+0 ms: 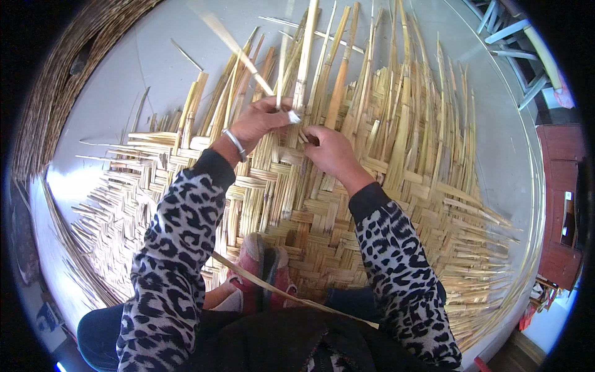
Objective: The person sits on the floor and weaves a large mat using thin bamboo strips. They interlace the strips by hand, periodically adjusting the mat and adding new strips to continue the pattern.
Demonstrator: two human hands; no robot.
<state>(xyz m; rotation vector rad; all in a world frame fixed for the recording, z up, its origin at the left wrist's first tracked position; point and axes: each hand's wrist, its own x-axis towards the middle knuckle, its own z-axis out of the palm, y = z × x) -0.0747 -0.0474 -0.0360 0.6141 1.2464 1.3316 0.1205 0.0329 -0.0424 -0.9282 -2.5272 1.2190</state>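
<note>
Below me spreads a partly woven mat [322, 229] of flat, straw-coloured reed strips, its loose ends fanning outward. My left hand [257, 122], with a silver bangle at the wrist, is closed at the weave's far edge. From its fingers a pale reed strip [237, 51] slants up and left, blurred by motion. Something white [294, 116], perhaps a wrapping, shows at its thumb tip. Just right of it, my right hand [333, 155] has its fingers curled and pinched at a strip low in the weave; a short end shows by the fingertips. Upright reed strips [305, 59] stand beyond both hands.
My feet in red shoes [251, 273] rest on the mat. A thin strip [266, 284] lies across in front of my lap. A large bundle of reeds [68, 80] stands far left. Pale blue stool legs [517, 53] and a reddish-brown cabinet [558, 204] are at right.
</note>
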